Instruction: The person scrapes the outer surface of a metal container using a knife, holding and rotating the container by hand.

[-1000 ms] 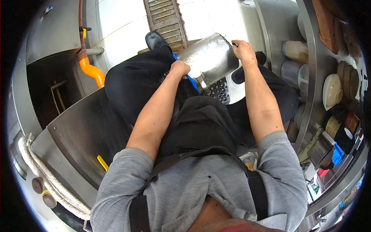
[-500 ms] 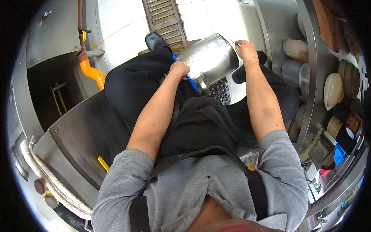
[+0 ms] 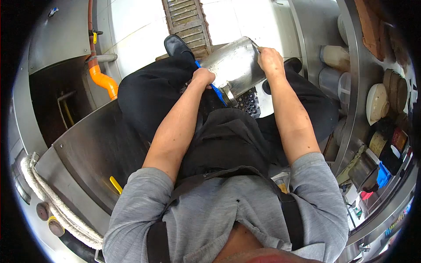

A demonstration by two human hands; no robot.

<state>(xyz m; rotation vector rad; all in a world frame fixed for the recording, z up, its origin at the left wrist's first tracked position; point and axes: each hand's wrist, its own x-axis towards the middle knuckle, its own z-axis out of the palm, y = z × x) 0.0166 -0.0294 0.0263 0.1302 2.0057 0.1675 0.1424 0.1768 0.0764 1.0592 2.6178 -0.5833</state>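
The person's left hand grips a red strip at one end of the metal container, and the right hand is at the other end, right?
Not quite: the head view shows a blue strip, not red. The left hand grips it at one end of the metal container, with the right hand at the other.

Looks from head height, forward and steeply down. Sits very near to the grey shirt [image 3: 206, 206] at the lower edge, and farther from the left hand [image 3: 204, 78], the right hand [image 3: 271, 61] and the white floor [image 3: 258, 22]. Sees very wide, with dark rounded corners.
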